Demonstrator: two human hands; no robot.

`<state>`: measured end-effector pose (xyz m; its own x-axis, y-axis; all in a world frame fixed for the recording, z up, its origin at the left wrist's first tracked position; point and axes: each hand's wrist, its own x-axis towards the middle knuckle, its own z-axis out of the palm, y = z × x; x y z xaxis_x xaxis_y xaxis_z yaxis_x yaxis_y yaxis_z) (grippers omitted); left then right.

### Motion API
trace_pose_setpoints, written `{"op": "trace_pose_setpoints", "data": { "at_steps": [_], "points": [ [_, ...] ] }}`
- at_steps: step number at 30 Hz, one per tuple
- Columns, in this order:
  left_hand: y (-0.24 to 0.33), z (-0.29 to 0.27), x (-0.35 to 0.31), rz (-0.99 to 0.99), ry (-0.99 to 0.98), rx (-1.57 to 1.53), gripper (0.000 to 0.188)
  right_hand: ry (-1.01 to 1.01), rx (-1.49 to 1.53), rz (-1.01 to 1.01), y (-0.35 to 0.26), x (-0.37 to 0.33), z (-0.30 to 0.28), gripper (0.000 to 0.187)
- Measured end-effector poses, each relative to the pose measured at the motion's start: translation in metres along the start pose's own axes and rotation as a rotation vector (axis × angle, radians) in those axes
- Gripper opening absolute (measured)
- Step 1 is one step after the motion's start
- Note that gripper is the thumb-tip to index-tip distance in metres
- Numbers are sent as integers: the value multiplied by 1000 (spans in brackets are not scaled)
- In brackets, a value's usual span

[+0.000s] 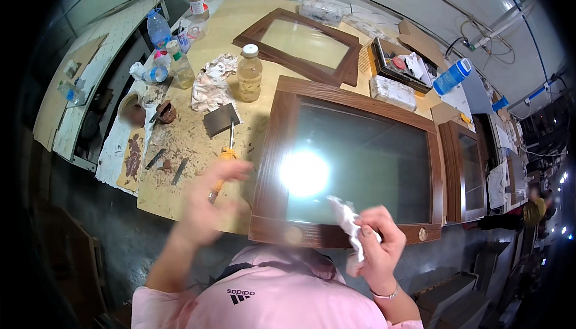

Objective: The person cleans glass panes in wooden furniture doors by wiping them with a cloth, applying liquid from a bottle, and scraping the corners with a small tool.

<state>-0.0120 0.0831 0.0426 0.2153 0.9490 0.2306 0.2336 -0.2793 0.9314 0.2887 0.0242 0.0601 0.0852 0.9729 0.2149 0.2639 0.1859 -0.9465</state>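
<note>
My right hand (384,242) is closed around a crumpled white tissue (346,220), a loose end sticking up over the lower part of the brown wooden cabinet door (271,179). This door has a glass panel (372,149) that reflects a bright light. Smeared by motion, my left hand (201,206) is beside the door's left edge with thumb and fingers apart. Beneath it lies a screwdriver (228,152) with an orange handle, partly hidden by a finger. The screwdriver's tip rests by a dark flat square plate (219,120).
A capped bottle of yellowish liquid (249,77) stands beside a stained rag (211,83). Farther back lies another framed glass door (282,59); more doors (456,173) are at right. Several bottles, including a blue one (453,77), and an open box (399,65) surround the work area.
</note>
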Motion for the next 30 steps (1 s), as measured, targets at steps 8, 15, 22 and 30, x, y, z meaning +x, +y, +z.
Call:
{"op": "trace_pose_setpoints", "data": {
  "at_steps": [8, 15, 22, 30],
  "points": [
    [26, 35, 15, 13, 226, -226, 59, -198, -284, -343, 12, 15, 4, 46],
    [10, 36, -2, 331, -398, 709, 50, -429, -642, -462, 39, 0, -2, 39],
    [-47, 55, 109, 325, 106, 914, 44, -457, -608, -545, 38, -2, 1, 40],
    [-19, 69, 61, 303, -60, 888, 26, -392, -587, -535, 46, -2, -3, 39]
  ]
}}
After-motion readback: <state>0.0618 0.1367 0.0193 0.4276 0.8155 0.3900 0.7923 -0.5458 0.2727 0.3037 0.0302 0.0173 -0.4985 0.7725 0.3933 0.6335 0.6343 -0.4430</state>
